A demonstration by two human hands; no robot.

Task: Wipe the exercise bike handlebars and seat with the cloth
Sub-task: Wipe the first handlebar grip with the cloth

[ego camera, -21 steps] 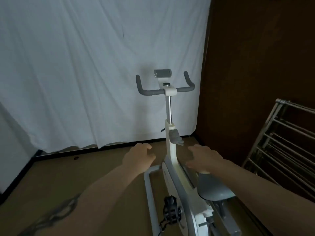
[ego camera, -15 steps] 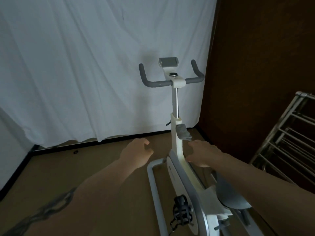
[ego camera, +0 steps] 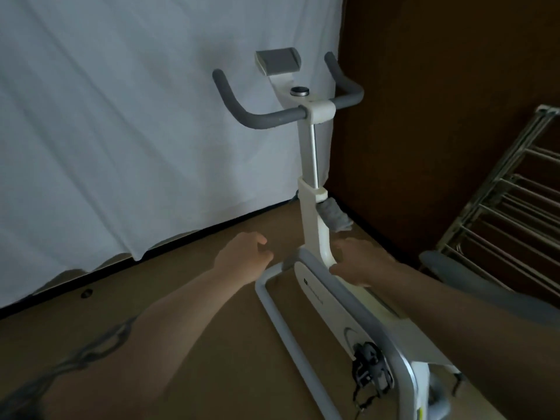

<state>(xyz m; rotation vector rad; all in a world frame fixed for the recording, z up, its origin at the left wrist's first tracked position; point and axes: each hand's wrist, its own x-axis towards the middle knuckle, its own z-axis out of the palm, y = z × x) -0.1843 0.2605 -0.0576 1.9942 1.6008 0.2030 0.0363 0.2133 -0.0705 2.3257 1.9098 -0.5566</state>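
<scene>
A white exercise bike (ego camera: 312, 213) stands in front of me. Its grey handlebars (ego camera: 266, 119) curve up on both sides of a white stem, with a grey tablet holder above. A grey cloth (ego camera: 333, 218) hangs on the frame below the stem collar. The grey seat (ego camera: 460, 274) shows at the right, partly behind my right forearm. My left hand (ego camera: 242, 260) hovers left of the frame, fingers loosely curled, holding nothing. My right hand (ego camera: 357, 262) is beside the frame just below the cloth, empty, fingers spread.
A white sheet (ego camera: 136, 116) hangs behind the bike. A dark brown wall (ego camera: 439, 116) is on the right, with a metal drying rack (ego camera: 515, 207) leaning near it. A pedal (ego camera: 371, 374) and the bike's white floor bar (ego camera: 272, 301) are below. The floor is brown.
The view has come closer to the bike and tilted. Both hands have moved forward toward the frame, the right one nearer the cloth.
</scene>
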